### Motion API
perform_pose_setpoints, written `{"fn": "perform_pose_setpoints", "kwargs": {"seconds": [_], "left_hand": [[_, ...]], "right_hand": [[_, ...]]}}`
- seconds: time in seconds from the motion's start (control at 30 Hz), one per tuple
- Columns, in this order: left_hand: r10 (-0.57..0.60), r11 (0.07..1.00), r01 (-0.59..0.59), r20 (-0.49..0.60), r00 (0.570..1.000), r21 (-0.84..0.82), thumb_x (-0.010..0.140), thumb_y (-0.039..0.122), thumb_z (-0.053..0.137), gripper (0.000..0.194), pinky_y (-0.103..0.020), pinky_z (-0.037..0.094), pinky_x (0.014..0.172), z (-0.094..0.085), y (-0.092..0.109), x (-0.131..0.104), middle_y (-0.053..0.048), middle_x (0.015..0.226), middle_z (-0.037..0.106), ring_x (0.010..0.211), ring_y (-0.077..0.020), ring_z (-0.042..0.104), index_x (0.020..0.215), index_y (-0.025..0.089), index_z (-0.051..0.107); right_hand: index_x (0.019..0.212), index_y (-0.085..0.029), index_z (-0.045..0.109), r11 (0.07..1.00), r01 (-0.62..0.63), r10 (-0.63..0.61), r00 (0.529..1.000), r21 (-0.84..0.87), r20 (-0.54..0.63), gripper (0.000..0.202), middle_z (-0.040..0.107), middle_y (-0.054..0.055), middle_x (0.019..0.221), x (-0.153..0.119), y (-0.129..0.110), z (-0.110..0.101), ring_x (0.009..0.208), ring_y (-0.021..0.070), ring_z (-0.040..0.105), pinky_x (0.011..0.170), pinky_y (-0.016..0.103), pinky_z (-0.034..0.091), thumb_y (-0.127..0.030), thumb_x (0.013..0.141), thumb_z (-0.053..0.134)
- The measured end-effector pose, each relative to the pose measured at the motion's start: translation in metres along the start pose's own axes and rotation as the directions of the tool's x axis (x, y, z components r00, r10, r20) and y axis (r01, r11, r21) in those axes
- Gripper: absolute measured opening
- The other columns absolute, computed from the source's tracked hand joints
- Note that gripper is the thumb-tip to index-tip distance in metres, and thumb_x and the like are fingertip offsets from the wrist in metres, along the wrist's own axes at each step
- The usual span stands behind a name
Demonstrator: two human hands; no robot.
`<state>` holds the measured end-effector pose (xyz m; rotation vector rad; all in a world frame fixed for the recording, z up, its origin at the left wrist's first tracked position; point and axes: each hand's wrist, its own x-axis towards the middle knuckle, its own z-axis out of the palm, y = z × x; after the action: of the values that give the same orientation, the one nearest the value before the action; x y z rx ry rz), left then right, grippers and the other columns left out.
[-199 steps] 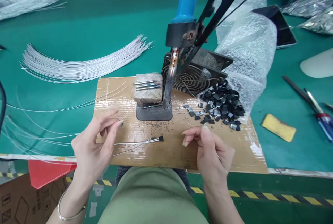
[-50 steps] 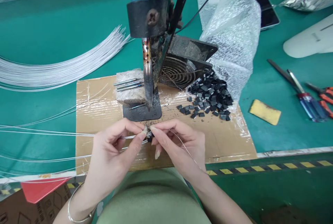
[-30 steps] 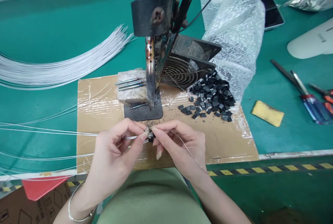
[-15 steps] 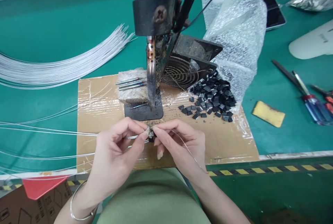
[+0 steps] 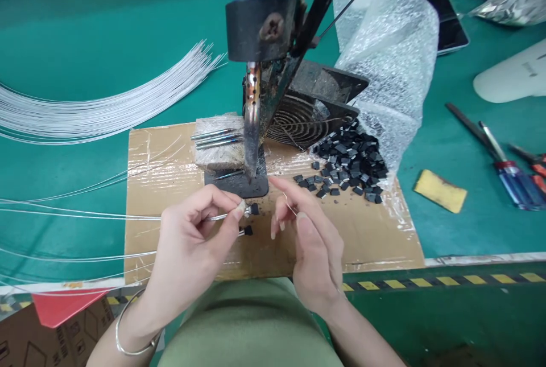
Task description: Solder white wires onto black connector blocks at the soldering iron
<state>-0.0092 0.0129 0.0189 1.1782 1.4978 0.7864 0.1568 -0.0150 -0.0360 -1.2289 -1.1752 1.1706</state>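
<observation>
My left hand (image 5: pixel 205 236) pinches thin white wires (image 5: pixel 140 217) between thumb and forefinger. A small black component (image 5: pixel 254 209) with metal legs sticks out past the fingertips at the wires' end. Just below it, a second black component (image 5: pixel 248 231) sits on another wire end that runs under the same hand. To the right, apart from both, is my right hand (image 5: pixel 313 236), its forefinger stretched out and the other fingers curled around a thin solder wire (image 5: pixel 290 205). Ahead of the hands, the soldering iron (image 5: pixel 251 122) points down over a dark pad (image 5: pixel 256 186).
A pile of black components (image 5: pixel 350 156) lies on the cardboard (image 5: pixel 362 242), beside a fan (image 5: pixel 307 119) and bubble wrap (image 5: pixel 388 54). A wire bundle (image 5: pixel 106 114) curves at left. A yellow sponge (image 5: pixel 440 190) and screwdriver (image 5: pixel 516 182) are on the right.
My right hand has drawn away to the right from the left fingertips, and its forefinger has straightened. The black component at the left fingertips now shows. The left hand stays almost in place.
</observation>
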Motion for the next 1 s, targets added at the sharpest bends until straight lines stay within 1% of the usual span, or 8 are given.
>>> {"fn": "perform_pose_setpoints", "kwargs": {"seconds": [0.13,0.23,0.27,0.33,0.43,0.53,0.67,1.0], "left_hand": [[0.023,0.999,-0.023,-0.009,1.0,0.027,0.091,0.024,0.074,0.015,-0.022,0.046,0.058,0.0,0.0,0.003,-0.005,0.092,0.075,0.072,-0.0133,0.064,0.078,0.017,0.069],[0.026,0.999,-0.025,-0.012,1.0,0.024,0.09,0.024,0.074,0.015,-0.023,0.046,0.059,0.0,0.001,0.004,-0.005,0.09,0.075,0.071,-0.0132,0.063,0.078,0.017,0.069],[0.026,0.999,-0.026,-0.015,1.0,0.022,0.09,0.023,0.074,0.014,-0.023,0.046,0.06,0.0,0.002,0.005,-0.005,0.089,0.075,0.071,-0.0133,0.062,0.078,0.017,0.069],[0.028,0.999,-0.028,-0.019,0.999,0.023,0.09,0.022,0.073,0.013,-0.023,0.046,0.06,0.0,0.003,0.005,-0.004,0.089,0.075,0.071,-0.0133,0.062,0.078,0.017,0.069],[0.038,0.999,-0.037,-0.026,0.999,0.032,0.09,0.022,0.073,0.013,-0.023,0.044,0.057,0.0,0.004,0.007,-0.004,0.088,0.075,0.07,-0.0133,0.062,0.079,0.017,0.069],[0.045,0.999,-0.045,-0.026,0.999,0.028,0.09,0.022,0.073,0.011,-0.024,0.045,0.059,0.001,0.004,0.008,-0.003,0.089,0.075,0.07,-0.0133,0.063,0.08,0.018,0.07],[0.055,0.998,-0.055,-0.041,0.998,0.023,0.09,0.02,0.073,0.01,-0.024,0.048,0.064,0.002,0.005,0.011,-0.002,0.089,0.076,0.072,-0.013,0.064,0.08,0.019,0.07],[0.064,0.997,-0.062,-0.064,0.996,0.04,0.089,0.02,0.074,0.01,-0.024,0.044,0.059,0.002,0.004,0.014,-0.001,0.09,0.076,0.068,-0.0116,0.062,0.079,0.02,0.071]], "right_hand": [[0.141,-0.03,0.05,0.998,-0.014,0.013,1.0,-0.056,-0.019,0.035,0.066,-0.004,0.074,-0.003,-0.005,-0.001,0.066,0.0162,0.057,0.067,0.032,0.045,-0.023,0.108,0.041],[0.102,-0.026,0.057,0.992,0.0,-0.006,0.999,-0.125,-0.049,0.012,0.057,-0.004,0.07,-0.001,-0.007,-0.005,0.064,0.0144,0.051,0.062,0.03,0.039,-0.022,0.105,0.047],[0.09,-0.025,0.054,0.989,0.001,-0.008,0.999,-0.149,-0.048,0.016,0.053,-0.004,0.07,0.0,-0.007,-0.006,0.063,0.0139,0.048,0.061,0.03,0.038,-0.021,0.104,0.048],[0.08,-0.023,0.05,0.986,0.017,-0.022,0.999,-0.168,-0.029,0.023,0.051,-0.002,0.074,0.002,-0.008,-0.007,0.067,0.014,0.049,0.064,0.03,0.041,-0.02,0.103,0.051],[0.086,-0.023,0.055,0.991,0.062,-0.065,0.998,-0.117,-0.025,0.015,0.066,0.005,0.098,0.005,-0.011,-0.005,0.092,0.0197,0.064,0.086,0.037,0.054,-0.019,0.101,0.056],[0.09,-0.024,0.056,0.998,0.047,-0.048,0.999,-0.046,-0.022,0.013,0.072,0.01,0.124,0.005,-0.015,-0.003,0.117,0.026,0.069,0.106,0.048,0.054,-0.017,0.101,0.057],[0.09,-0.025,0.055,0.998,0.026,-0.024,0.999,-0.059,0.037,0.014,0.076,0.008,0.125,0.004,-0.019,-0.004,0.118,0.0251,0.073,0.104,0.044,0.057,-0.016,0.1,0.059],[0.084,-0.024,0.058,1.0,0.022,-0.022,1.0,0.016,-0.005,0.017,0.08,0.005,0.12,0.01,-0.015,-0.002,0.114,0.0231,0.076,0.103,0.039,0.058,-0.016,0.099,0.062]]}}
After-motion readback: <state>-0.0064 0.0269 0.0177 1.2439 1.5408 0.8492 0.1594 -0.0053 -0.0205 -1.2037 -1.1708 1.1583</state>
